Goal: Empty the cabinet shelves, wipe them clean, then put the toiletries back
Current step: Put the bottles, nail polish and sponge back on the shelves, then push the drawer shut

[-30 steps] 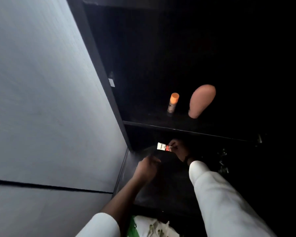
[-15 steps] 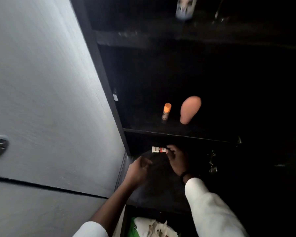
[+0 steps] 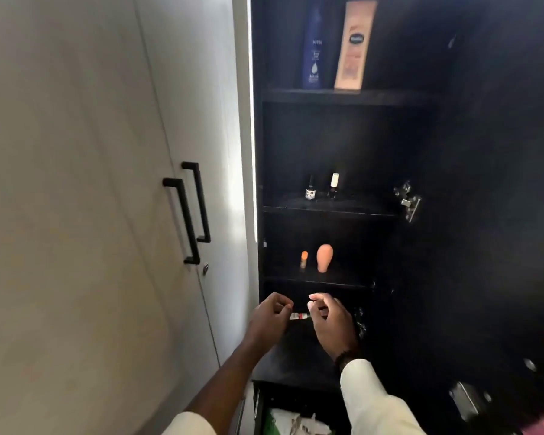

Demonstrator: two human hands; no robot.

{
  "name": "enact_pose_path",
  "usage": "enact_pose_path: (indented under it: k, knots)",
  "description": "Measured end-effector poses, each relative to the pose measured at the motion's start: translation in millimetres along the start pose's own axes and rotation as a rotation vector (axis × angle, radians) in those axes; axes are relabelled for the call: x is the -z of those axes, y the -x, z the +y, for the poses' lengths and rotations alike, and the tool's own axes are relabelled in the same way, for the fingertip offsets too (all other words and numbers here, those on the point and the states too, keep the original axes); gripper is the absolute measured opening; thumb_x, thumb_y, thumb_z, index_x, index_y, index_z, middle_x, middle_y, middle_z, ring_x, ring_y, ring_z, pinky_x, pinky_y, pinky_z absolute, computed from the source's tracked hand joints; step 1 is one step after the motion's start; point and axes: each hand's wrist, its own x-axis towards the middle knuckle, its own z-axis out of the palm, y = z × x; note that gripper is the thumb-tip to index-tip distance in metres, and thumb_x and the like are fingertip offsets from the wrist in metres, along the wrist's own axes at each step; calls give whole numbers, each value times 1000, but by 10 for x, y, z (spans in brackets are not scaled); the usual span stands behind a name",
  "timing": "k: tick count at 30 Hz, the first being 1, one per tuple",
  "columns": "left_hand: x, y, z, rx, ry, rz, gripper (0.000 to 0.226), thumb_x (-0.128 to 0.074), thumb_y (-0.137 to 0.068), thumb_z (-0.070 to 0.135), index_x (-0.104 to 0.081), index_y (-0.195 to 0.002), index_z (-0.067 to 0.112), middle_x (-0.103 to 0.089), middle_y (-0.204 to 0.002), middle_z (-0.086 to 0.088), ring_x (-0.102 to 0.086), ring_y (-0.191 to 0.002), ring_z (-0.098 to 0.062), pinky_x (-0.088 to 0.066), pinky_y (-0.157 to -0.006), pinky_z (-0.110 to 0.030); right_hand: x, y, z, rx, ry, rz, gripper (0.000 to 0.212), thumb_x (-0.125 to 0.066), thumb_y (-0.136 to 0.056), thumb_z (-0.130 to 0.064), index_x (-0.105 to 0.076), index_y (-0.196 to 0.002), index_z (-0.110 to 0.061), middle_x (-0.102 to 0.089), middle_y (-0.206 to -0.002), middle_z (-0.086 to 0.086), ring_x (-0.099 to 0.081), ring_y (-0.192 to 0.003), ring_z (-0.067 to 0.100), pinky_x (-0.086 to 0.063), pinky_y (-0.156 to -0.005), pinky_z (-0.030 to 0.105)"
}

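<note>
2 hands meet at the mouth of a tall dark cabinet [image 3: 343,95], low in the picture at about 6 o'clock. The right hand [image 3: 330,324] pinches a small white tube [image 3: 299,316] with a red band; its thumb and curled fingers are clamped on the tube's right end. The left hand [image 3: 270,318] sits just beside the tube's other end, at its 9 o'clock, fingers loosely curled with nothing visibly in them; whether a fingertip touches the tube cannot be told.

Both forearms reach forward and up from 6 o'clock, in pale sleeves, the left one pushed back from the wrist.

Above the hands, at 12 o'clock, 3 shelves carry toiletries: an orange-capped stick [image 3: 303,259] beside a peach rounded bottle [image 3: 324,258], then 2 small polish bottles [image 3: 321,188], then a dark blue bottle [image 3: 314,48] beside a tall peach one [image 3: 354,47].

The shelves look restocked, so the tube is probably going back on the lowest shelf. To do it well, the right hand should carry the tube well inside the shelf edge, lay it flat or stand it on its cap, and let go only once it rests steady. The left hand could help by steadying the free end.
</note>
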Motion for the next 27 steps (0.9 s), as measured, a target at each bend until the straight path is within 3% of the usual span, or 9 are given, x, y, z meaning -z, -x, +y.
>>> enact_pose_path:
  k: [3,7,10,13,15,19,21,24,27]
  knots:
    - [-62,356,-126,61,35,-32,8,-55,-98,28,-63,-98,27,-67,-90,5,-64,-83,-13,-51,-72,-26,55,414,-55,-91,-44,10,11,-60,-93,-28,-66,-100,-34,-65,-100,-9,-61,-90,7,-44,-78,20]
    - [-433,773,-720,244,106,-61,9,-59,-95,24,-66,-98,22,-67,-89,2,-62,-81,-15,-50,-71,-28,-75,984,216,-299,-204,-60,12,-60,-94,-19,-67,-104,-19,-67,-98,-2,-61,-94,13,-39,-78,18]
    - [-799,986,-1229,401,222,-78,10,-56,-97,19,-66,-97,19,-66,-88,-1,-62,-86,-18,-49,-79,-31,-322,1275,797,-504,-273,-117,6,-59,-94,-24,-65,-93,-25,-69,-97,0,-66,-96,19,-52,-89,35]
    - [-1202,1158,-1696,639,470,-69,20,-50,-100,16,-60,-82,18,-59,-78,-3,-55,-74,-17,-44,-68,-25,-636,1629,1498,-745,-382,-140,9,-55,-97,-22,-63,-94,-19,-67,-90,3,-65,-77,13,-53,-69,28]
    - [-1500,1282,-2079,792,598,-38,25,-47,-102,19,-54,-77,17,-50,-74,-2,-46,-66,-11,-36,-60,-20,-818,1873,1856,-937,-454,-118,18,-49,-101,-22,-58,-89,-12,-54,-76,5,-55,-56,7,-41,-50,20]
    - [-1961,1527,-2716,1078,821,88,17,-44,-103,27,-51,-90,19,-46,-85,-2,-48,-76,-13,-42,-70,-21,-1084,2289,2604,-1224,-483,-54,57,-44,-97,-48,-58,-111,5,-44,-69,1,-56,-69,14,-50,-69,33]
    - [-2099,1532,-2906,1153,857,150,17,-44,-102,27,-50,-89,19,-46,-88,-3,-48,-82,-16,-44,-80,-23,-1141,2350,2758,-1347,-556,44,48,-49,-95,-51,-54,-107,-5,-54,-82,7,-55,-71,19,-46,-63,28]
    - [-2250,1323,-3063,1195,949,219,13,-44,-99,20,-51,-89,17,-50,-90,-5,-47,-77,-15,-43,-76,-24,-1253,2188,2835,-1504,-693,258,66,-62,-91,-46,-39,-141,-9,-47,-138,13,-53,-120,31,-48,-78,31]
    - [-2294,1023,-3067,1186,1021,308,9,-44,-92,12,-51,-91,16,-54,-88,-5,-50,-73,-15,-40,-67,-23,-1310,1980,2802,-1555,-761,387,73,-68,-87,-42,-32,-143,-12,-43,-143,13,-51,-123,31,-50,-77,32]
